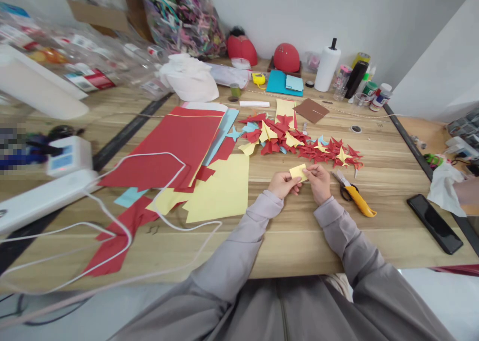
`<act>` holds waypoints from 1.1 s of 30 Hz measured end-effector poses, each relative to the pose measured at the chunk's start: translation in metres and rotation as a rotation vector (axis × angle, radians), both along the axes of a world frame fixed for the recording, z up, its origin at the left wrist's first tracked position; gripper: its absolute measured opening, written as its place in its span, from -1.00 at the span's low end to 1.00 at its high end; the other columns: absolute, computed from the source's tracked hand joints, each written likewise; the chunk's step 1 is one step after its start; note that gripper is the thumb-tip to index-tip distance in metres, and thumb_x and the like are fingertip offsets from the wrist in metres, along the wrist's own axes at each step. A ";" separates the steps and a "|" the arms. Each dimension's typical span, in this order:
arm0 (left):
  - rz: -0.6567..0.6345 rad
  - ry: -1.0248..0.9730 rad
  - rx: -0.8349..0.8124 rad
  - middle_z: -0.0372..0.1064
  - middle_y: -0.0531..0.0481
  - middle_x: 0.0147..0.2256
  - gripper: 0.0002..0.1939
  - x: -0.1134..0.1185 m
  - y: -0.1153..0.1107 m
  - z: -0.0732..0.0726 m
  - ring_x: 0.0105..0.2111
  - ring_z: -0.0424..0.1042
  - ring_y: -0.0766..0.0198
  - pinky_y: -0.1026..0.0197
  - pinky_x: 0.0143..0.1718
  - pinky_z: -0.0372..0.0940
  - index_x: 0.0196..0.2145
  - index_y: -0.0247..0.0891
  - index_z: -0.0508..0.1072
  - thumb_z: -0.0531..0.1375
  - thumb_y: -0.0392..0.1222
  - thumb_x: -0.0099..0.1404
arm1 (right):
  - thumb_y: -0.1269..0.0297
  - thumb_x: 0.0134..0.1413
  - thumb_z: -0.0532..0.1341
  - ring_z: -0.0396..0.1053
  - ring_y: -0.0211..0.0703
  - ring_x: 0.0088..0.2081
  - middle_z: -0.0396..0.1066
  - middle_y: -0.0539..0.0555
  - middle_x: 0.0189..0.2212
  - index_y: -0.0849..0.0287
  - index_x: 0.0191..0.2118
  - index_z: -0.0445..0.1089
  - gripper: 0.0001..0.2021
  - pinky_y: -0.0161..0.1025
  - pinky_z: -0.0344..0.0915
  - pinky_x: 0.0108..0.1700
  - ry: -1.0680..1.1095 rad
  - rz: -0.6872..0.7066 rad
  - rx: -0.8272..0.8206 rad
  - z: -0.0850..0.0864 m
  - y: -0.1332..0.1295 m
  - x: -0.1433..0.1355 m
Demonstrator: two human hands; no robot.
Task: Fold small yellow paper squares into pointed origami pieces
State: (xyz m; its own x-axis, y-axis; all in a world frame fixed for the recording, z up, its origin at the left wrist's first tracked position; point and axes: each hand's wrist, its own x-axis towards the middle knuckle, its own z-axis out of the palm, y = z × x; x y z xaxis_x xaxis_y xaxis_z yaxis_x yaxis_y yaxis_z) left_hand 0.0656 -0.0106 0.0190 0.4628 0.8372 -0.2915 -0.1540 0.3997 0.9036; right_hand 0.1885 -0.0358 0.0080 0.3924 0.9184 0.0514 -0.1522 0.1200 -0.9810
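A small piece of yellow paper is held up between my two hands, just above the table. My left hand pinches its lower left part, and my right hand grips its right edge with thumb and fingers. Beyond my hands lies a heap of folded paper stars, mostly red with some yellow and blue ones. To the right of my right hand are scissors and a yellow-handled cutter. A large yellow sheet lies left of my left hand.
Red sheets are stacked on the left, with a white cable looping over them. A black phone lies at the right. A white power strip, bottles and a bag of scraps surround the work area.
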 end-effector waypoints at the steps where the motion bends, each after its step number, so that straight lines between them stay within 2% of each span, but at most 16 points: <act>1: 0.001 0.007 0.002 0.36 0.01 -0.65 -0.78 0.000 0.000 0.000 -0.73 0.29 0.42 0.34 -0.74 0.26 -0.56 -0.44 0.41 0.33 -0.22 -0.08 | 0.10 -0.22 0.28 0.22 -0.36 -0.60 0.32 -0.10 -0.61 0.16 -0.48 0.25 -0.73 -0.37 0.18 -0.52 -0.001 -0.004 0.003 0.000 0.000 0.000; 5: 0.007 0.021 -0.002 0.35 0.03 -0.66 -0.81 -0.001 -0.001 0.002 -0.73 0.28 0.43 0.35 -0.74 0.24 -0.55 -0.43 0.39 0.32 -0.25 -0.05 | 0.03 -0.12 0.20 0.15 -0.39 -0.62 0.23 -0.12 -0.66 0.17 -0.52 0.28 -0.71 -0.38 0.14 -0.55 -0.003 -0.016 0.007 -0.001 0.001 0.002; 13: 0.005 0.038 0.027 0.34 0.02 -0.67 -0.84 -0.001 0.001 0.000 -0.75 0.27 0.43 0.33 -0.74 0.24 -0.58 -0.44 0.39 0.28 -0.29 0.00 | 0.19 -0.32 0.34 0.26 -0.35 -0.59 0.36 -0.09 -0.60 0.15 -0.45 0.27 -0.72 -0.35 0.19 -0.50 0.020 0.053 -0.008 0.003 -0.001 0.000; 26: -0.009 -0.026 -0.005 0.36 0.03 -0.65 -0.92 0.000 0.000 0.001 -0.71 0.31 0.42 0.34 -0.71 0.27 -0.50 -0.44 0.38 0.24 -0.39 0.01 | 0.24 -0.23 0.29 0.26 -0.35 -0.57 0.36 -0.10 -0.61 0.17 -0.45 0.27 -0.80 -0.35 0.19 -0.47 0.060 0.036 0.024 0.001 -0.001 0.002; 33: -0.006 -0.048 0.005 0.37 0.02 -0.64 -0.92 -0.003 0.001 0.003 -0.70 0.31 0.43 0.34 -0.68 0.29 -0.54 -0.45 0.40 0.26 -0.40 -0.02 | 0.24 -0.27 0.33 0.31 -0.32 -0.53 0.37 -0.11 -0.57 0.14 -0.28 0.20 -0.62 -0.34 0.22 -0.44 0.004 0.027 0.046 0.001 0.000 0.002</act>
State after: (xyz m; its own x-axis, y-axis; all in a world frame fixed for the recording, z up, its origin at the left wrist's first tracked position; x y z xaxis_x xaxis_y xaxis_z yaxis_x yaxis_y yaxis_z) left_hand 0.0629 -0.0098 0.0218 0.4810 0.8358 -0.2648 -0.1950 0.3964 0.8971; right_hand 0.1904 -0.0355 0.0092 0.3677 0.9253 0.0923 -0.1594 0.1605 -0.9741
